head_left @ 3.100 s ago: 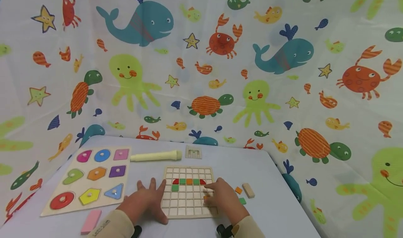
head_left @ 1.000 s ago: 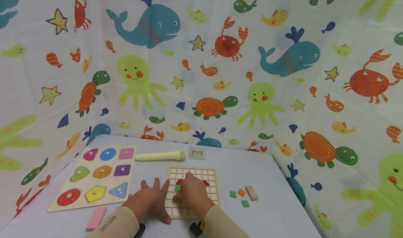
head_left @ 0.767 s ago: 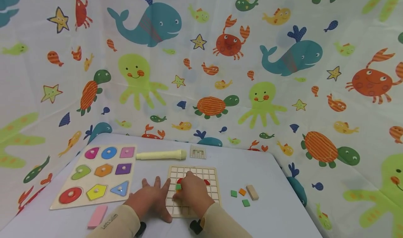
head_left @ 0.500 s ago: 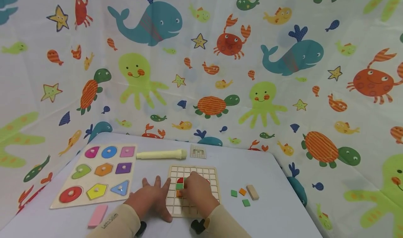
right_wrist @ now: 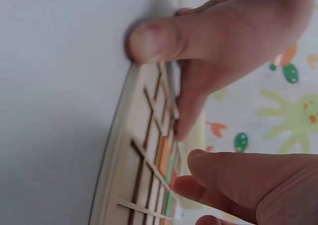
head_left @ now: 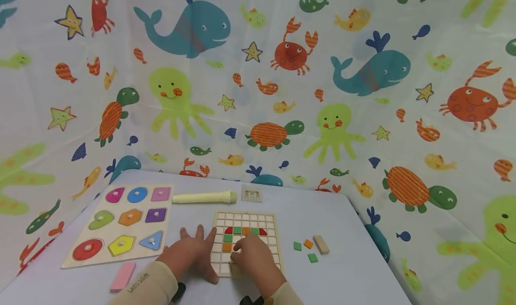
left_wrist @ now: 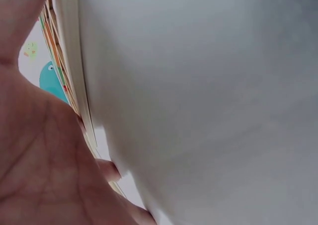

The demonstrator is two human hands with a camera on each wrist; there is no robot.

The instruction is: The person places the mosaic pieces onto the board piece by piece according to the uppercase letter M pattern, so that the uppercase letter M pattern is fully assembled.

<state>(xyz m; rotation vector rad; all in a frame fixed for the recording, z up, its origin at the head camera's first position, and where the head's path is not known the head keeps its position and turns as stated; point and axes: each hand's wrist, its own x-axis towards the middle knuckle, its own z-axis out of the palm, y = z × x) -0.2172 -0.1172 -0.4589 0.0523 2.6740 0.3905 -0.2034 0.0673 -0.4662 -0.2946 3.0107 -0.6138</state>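
A wooden grid board [head_left: 219,268] lies on the table. Its upper part holds a row of coloured tiles: a rounded red tile [head_left: 228,230] at the left, green and orange ones between, another rounded red tile [head_left: 262,232] at the right. Below the left end sit a green tile [head_left: 228,238] and an orange tile [head_left: 227,247]. My left hand [head_left: 191,253] spreads its fingers along the board's left edge, thumb at the near corner. Over the board's middle is my right hand [head_left: 258,258], fingers loosely bent; in the right wrist view its fingertips [right_wrist: 196,158] show nothing between them.
Loose green [head_left: 297,246] and orange [head_left: 308,243] tiles and a wooden block [head_left: 321,244] lie right of the board. A shape puzzle [head_left: 137,233], pink block [head_left: 122,276], pale yellow stick [head_left: 203,198] and small pattern card [head_left: 251,193] lie left and behind.
My right hand carried an orange tile from the board's right side to the left, leaving it below the green tile, then drew back right and nearer. My left hand stayed at the board's edge.
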